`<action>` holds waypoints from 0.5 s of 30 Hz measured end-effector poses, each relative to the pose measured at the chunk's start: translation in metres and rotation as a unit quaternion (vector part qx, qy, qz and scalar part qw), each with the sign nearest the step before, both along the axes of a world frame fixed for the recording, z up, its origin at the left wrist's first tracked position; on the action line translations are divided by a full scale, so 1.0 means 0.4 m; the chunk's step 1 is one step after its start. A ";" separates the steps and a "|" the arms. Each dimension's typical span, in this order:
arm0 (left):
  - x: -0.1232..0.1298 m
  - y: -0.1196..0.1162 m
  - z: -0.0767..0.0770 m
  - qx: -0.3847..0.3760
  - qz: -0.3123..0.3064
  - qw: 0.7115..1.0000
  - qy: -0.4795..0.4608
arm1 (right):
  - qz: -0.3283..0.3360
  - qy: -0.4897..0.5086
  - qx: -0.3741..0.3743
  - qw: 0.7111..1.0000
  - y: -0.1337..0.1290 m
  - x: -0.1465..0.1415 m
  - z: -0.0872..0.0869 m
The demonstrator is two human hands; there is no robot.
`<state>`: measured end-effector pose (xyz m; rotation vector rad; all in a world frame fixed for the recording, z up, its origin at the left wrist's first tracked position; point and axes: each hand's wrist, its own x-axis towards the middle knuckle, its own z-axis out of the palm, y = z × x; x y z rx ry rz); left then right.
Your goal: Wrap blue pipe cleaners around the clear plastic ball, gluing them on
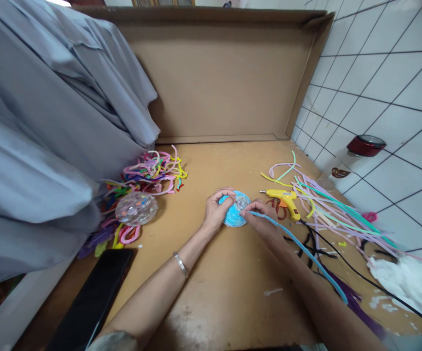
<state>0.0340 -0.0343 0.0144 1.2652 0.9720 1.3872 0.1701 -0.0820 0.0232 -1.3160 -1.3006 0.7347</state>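
A small round ball (pixel 236 219), wrapped in blue around a clear patch, is between my two hands over the table. My left hand (pixel 217 208) grips its left side, fingers curled over the top edge. At its right side my right hand (pixel 260 214) pinches a blue pipe cleaner (pixel 298 242). The pipe cleaner's long free end trails down to the right over my forearm. Just beyond my right hand lies a yellow glue gun (pixel 283 199), its nozzle pointing left.
A clear ball with coloured specks (pixel 137 208) sits at left beside tangled pipe cleaners (pixel 152 170). A black phone (pixel 94 297) lies front left. Straight pipe cleaners (pixel 338 209), a red-lidded jar (pixel 357 156) and white wadding (pixel 412 282) are at right. Cardboard (pixel 218 78) stands behind.
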 end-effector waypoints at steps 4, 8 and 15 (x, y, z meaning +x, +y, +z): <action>0.000 0.001 0.003 -0.002 -0.002 1.000 -0.001 | 0.004 0.002 -0.002 1.000 -0.001 -0.002 0.000; 0.000 0.003 0.002 -0.016 -0.006 1.000 -0.019 | 0.002 0.003 -0.007 1.000 0.002 0.000 -0.011; -0.003 0.008 -0.006 -0.001 -0.021 1.000 -0.012 | 0.000 0.001 0.000 1.000 0.006 0.003 -0.017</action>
